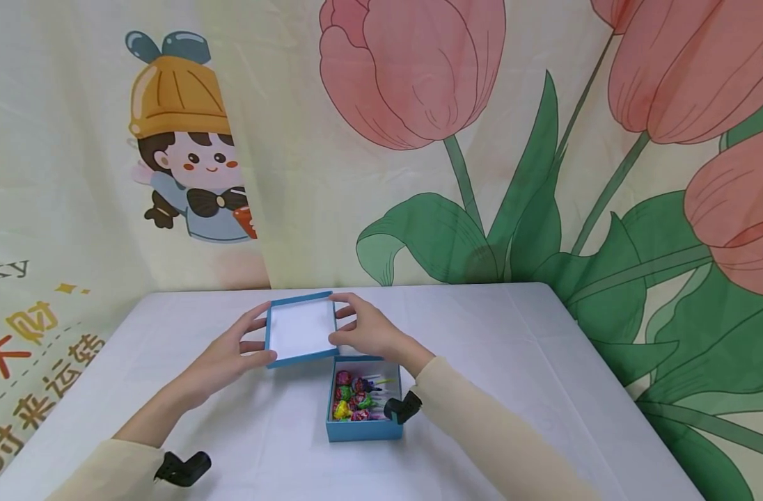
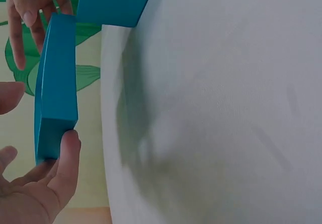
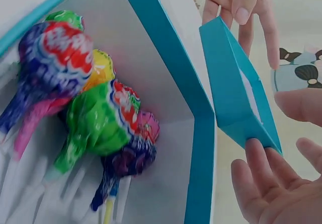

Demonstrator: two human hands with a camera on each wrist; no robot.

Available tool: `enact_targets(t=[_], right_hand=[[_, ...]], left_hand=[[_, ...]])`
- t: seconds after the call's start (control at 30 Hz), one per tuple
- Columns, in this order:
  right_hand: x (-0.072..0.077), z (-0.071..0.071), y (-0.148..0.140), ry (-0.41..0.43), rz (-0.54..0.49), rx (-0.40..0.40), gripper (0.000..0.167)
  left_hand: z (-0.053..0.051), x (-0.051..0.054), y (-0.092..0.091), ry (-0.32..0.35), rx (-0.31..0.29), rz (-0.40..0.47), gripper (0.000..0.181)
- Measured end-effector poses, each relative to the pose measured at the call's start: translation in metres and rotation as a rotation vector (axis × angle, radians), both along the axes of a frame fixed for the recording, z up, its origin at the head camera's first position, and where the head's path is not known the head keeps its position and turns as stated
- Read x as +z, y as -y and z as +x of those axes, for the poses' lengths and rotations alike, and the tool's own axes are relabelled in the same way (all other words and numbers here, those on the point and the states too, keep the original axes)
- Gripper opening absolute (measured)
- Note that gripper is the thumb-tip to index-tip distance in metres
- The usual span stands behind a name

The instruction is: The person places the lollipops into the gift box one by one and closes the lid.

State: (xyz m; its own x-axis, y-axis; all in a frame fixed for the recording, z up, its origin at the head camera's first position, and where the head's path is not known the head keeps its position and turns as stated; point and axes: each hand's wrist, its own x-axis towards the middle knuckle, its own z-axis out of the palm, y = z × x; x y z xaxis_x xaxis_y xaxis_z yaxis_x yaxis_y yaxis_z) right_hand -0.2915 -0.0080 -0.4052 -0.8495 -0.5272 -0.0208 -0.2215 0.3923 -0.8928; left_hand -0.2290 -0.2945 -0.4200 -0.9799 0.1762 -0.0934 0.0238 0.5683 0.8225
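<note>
Both hands hold a shallow blue box lid (image 1: 301, 328) with a white inside, tilted above the table. My left hand (image 1: 226, 355) grips its left edge, thumb at the lower corner. On the right edge, my right hand (image 1: 376, 332) pinches the lid between thumb and fingers. Just below and to the right stands an uncovered blue box (image 1: 364, 432) with several wrapped lollipops (image 1: 353, 398) inside. In the right wrist view, green, purple and yellow wrappers of the lollipops (image 3: 98, 118) show up close, sticks pointing down-left. The left wrist view shows the lid (image 2: 59, 73) edge-on.
A white cloth covers the table (image 1: 244, 445), whose far edge lies just behind the lid. Behind it hangs a backdrop (image 1: 294, 174) printed with tulips and a cartoon figure. Black straps or mounts (image 1: 184, 469) sit at the wrists.
</note>
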Motion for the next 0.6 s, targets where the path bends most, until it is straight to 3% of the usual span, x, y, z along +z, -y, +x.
enact_targets(t=[0.33, 0.6], right_hand=[[0.006, 0.008, -0.034, -0.028, -0.044, -0.060, 0.074], [0.006, 0.016, -0.059, -0.030, -0.052, -0.096, 0.074]], left_hand=[[-0.001, 0.010, -0.031, -0.050, -0.020, 0.034, 0.100], [-0.004, 0.010, -0.053, -0.079, -0.034, 0.066, 0.096]])
